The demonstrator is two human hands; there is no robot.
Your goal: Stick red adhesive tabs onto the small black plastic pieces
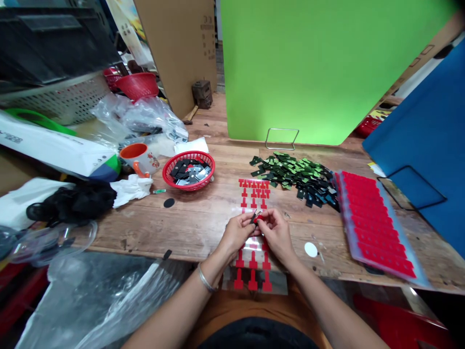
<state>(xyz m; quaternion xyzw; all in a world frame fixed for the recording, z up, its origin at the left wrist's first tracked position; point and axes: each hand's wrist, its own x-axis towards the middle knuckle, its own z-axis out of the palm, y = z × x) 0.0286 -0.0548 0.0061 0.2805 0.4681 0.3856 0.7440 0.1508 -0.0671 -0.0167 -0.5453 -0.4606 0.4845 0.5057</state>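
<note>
My left hand (238, 231) and my right hand (278, 232) meet over a clear sheet of red T-shaped stickers (253, 261) at the table's front edge. Between the left fingers is a small dark plate (253, 217). My right fingers pinch a red sticker (258, 219) against it. The fingers cover part of both pieces. Behind the hands lies a loose pile of small dark plates (290, 172), some reflecting green. To the left, a red basket (165, 177) holds more black and silvery plates.
A stack of red sticker sheets (378, 220) lies at right. A white disc (311, 249) and a black disc (169, 202) rest on the wooden table. An orange-and-white mug (140, 159), black cloth (80, 201) and plastic bags crowd the left. Green (308, 72) and blue boards stand behind.
</note>
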